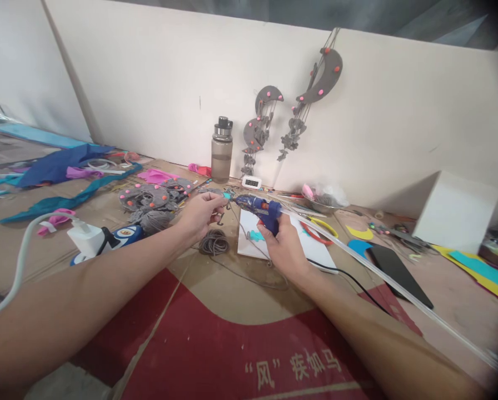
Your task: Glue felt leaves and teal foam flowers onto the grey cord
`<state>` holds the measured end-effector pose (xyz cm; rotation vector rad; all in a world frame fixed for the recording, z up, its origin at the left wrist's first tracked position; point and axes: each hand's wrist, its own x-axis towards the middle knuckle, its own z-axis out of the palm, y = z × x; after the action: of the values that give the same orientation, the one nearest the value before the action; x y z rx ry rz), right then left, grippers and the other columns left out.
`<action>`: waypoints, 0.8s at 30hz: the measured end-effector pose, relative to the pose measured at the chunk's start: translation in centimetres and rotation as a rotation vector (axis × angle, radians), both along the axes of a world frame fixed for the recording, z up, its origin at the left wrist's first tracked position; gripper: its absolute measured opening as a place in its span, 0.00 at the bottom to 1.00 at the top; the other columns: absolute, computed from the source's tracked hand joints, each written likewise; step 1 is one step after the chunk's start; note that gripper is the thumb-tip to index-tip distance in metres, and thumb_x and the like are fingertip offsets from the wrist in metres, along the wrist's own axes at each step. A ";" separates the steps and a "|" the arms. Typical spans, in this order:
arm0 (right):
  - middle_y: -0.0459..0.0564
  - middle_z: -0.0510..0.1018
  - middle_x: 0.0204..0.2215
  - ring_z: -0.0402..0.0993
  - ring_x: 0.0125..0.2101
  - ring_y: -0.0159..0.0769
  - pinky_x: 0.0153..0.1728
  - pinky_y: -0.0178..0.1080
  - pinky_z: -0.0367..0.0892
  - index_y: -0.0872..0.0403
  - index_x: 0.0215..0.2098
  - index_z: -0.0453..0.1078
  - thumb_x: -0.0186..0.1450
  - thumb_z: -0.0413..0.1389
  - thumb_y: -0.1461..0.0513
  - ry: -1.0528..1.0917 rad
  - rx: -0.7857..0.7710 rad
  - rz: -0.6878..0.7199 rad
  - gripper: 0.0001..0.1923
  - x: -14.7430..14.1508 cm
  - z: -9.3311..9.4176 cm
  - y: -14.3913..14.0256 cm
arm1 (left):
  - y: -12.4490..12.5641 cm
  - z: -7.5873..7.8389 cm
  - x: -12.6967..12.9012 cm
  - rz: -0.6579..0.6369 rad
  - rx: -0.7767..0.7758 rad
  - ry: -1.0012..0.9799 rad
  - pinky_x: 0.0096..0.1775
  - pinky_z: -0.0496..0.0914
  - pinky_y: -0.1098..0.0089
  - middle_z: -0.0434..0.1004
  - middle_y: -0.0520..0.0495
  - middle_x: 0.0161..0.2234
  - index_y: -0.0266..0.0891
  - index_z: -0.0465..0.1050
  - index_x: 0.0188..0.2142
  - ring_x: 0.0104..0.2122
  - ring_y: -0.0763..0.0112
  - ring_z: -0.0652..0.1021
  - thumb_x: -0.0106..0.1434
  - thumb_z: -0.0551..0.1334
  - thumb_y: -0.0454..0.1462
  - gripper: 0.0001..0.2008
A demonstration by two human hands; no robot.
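Observation:
My right hand [288,244] is wrapped round a blue glue gun [257,206], whose nozzle points left. A long clear glue stick [357,253] runs out of its back end. Between the fingertips of my left hand [203,216] is a small turquoise piece [227,196], right at the nozzle; whether the two touch I cannot tell. Grey cord [249,236] trails below the left fingers, and a coil of grey cord [214,243] lies under them. Beneath the glue gun is a white sheet [249,248] bearing more turquoise pieces [256,236].
Grey felt moons with dots [144,197] lie left of my hands. Behind stand a water bottle [222,153] and a small digital clock [251,182]. At right are scissors [322,232] and a black phone [399,275]. A white charger [84,238] sits at left; decorated moons [330,78] hang on the wall.

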<state>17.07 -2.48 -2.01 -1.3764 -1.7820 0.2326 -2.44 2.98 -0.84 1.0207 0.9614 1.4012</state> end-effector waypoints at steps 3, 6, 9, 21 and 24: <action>0.56 0.77 0.39 0.74 0.37 0.45 0.38 0.45 0.67 0.54 0.49 0.60 0.63 0.50 0.57 0.003 0.003 0.001 0.17 0.0 -0.1 0.0 | 0.1 -0.1 0.0 -0.002 0.002 -0.010 0.19 0.58 0.79 0.66 0.53 0.21 0.35 0.66 0.24 0.20 0.81 0.66 0.44 0.69 0.34 0.12; 0.56 0.77 0.39 0.74 0.38 0.45 0.39 0.45 0.67 0.54 0.49 0.60 0.63 0.50 0.57 0.003 -0.004 -0.002 0.17 0.0 0.0 0.0 | 0.0 -0.1 0.0 0.009 0.007 -0.015 0.19 0.58 0.79 0.66 0.53 0.21 0.35 0.66 0.24 0.20 0.80 0.67 0.44 0.69 0.35 0.12; 0.56 0.77 0.38 0.74 0.38 0.45 0.39 0.45 0.67 0.54 0.48 0.61 0.63 0.51 0.57 -0.003 -0.008 -0.002 0.16 0.0 0.0 -0.1 | 0.0 0.0 0.1 0.020 0.007 -0.008 0.19 0.58 0.79 0.66 0.53 0.20 0.36 0.65 0.24 0.20 0.80 0.66 0.44 0.69 0.35 0.12; 0.56 0.77 0.38 0.74 0.37 0.45 0.39 0.45 0.67 0.54 0.48 0.61 0.63 0.50 0.56 0.009 0.010 -0.003 0.17 0.0 -0.3 -0.1 | -0.1 0.0 0.1 0.017 0.019 -0.023 0.19 0.57 0.78 0.66 0.53 0.19 0.36 0.65 0.23 0.19 0.80 0.66 0.44 0.69 0.35 0.12; 0.57 0.77 0.39 0.74 0.38 0.45 0.39 0.45 0.67 0.54 0.48 0.61 0.63 0.50 0.56 0.008 0.007 0.002 0.17 0.0 -0.2 0.0 | 0.0 -0.2 0.1 0.011 0.025 -0.019 0.20 0.57 0.78 0.66 0.53 0.19 0.36 0.65 0.23 0.19 0.81 0.66 0.44 0.69 0.35 0.12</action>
<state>17.02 -2.53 -2.17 -1.3673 -1.7759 0.2321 -2.37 2.96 -1.01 1.0210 0.9388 1.4326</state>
